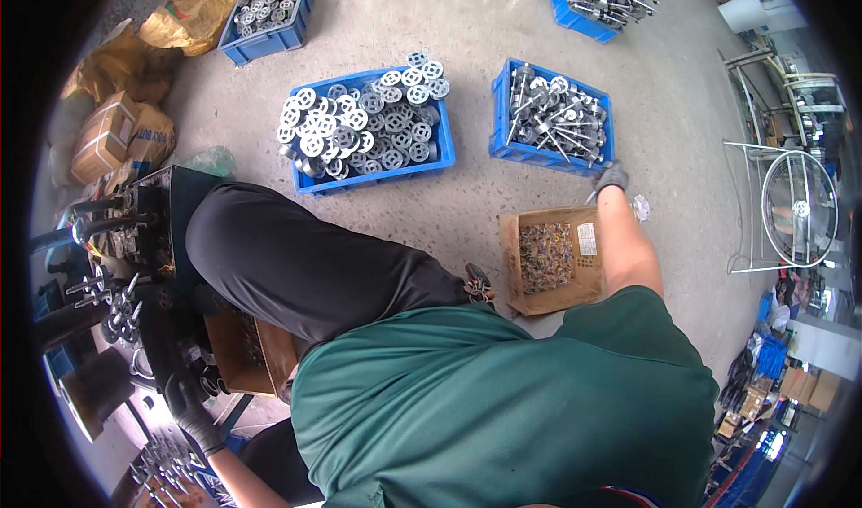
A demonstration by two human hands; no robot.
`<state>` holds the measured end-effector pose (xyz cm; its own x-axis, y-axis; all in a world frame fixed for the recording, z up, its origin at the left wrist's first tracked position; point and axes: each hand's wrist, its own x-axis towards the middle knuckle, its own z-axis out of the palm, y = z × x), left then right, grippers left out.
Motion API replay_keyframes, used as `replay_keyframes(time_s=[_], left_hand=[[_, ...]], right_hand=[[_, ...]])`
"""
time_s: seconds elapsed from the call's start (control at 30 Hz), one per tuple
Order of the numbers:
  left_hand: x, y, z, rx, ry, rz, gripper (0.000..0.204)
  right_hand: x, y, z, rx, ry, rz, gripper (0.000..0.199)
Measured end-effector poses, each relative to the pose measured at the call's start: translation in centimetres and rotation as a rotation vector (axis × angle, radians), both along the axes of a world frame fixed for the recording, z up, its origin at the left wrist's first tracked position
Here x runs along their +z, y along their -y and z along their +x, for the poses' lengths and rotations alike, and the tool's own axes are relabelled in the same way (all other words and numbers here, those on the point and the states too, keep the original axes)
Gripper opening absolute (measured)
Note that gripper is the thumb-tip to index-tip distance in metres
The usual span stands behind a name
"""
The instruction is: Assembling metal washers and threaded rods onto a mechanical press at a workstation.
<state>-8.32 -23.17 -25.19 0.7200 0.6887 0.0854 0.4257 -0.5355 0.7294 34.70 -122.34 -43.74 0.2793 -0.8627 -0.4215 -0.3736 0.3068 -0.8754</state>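
Observation:
My right hand (611, 178), in a grey glove, reaches out to the near right corner of a blue crate (549, 160). Its fingers are closed on a metal shaft (591, 197), of which a short bright end sticks out; the rest is hidden. Inside that crate lies a heap of metal shafts with round wheel-like ends (558, 118). At the lower left, my gloved left hand (193, 420) lies against a dark machine (162, 346) with its fingers stretched out, holding nothing that I can see. Several metal spindles (121, 310) stand on the machine beside it.
A larger blue crate (377, 181) overflows with slotted metal discs. Below my right arm sits an open cardboard box (510, 261) of small coloured bits. More blue crates (269, 46) stand farther off. A wire rack (763, 207) is at the right, and shafts (171, 468) lie near my left forearm.

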Motion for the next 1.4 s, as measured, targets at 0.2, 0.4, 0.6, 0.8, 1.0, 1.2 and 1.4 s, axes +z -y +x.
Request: replay_keyframes(time_s=[0.2,0.4,0.6,0.8,1.0,1.2,1.4], left_hand=[[-0.5,-0.9,-1.5,0.001,-0.157,0.040,0.028],[-4.6,-1.3,0.0,-0.054,-0.267,0.037,0.026],[7.7,3.5,-3.1,-0.064,-0.339,0.141,0.025],[11.6,9.3,4.0,-0.213,-0.199,0.055,0.025],[14.5,14.8,7.0,-0.143,-0.021,-0.138,0.026],[11.0,16.8,6.3,-0.055,0.338,-0.289,0.028],[-1.1,12.9,6.4,-0.028,0.423,-0.100,0.022]], right_hand=[[2.5,6.4,1.0,0.058,-0.101,-0.238,0.026],[1.0,19.4,2.6,0.349,-0.335,-0.482,0.049],[-6.1,6.0,2.4,0.783,-0.515,-0.172,0.080],[-8.2,2.6,3.8,0.831,-0.457,-0.278,0.080],[-5.1,-2.4,-0.2,1.032,-0.355,-0.491,0.072],[3.4,-9.9,4.7,0.937,-0.269,-0.779,0.066],[11.8,-25.3,6.1,1.145,0.366,-0.216,0.035]])
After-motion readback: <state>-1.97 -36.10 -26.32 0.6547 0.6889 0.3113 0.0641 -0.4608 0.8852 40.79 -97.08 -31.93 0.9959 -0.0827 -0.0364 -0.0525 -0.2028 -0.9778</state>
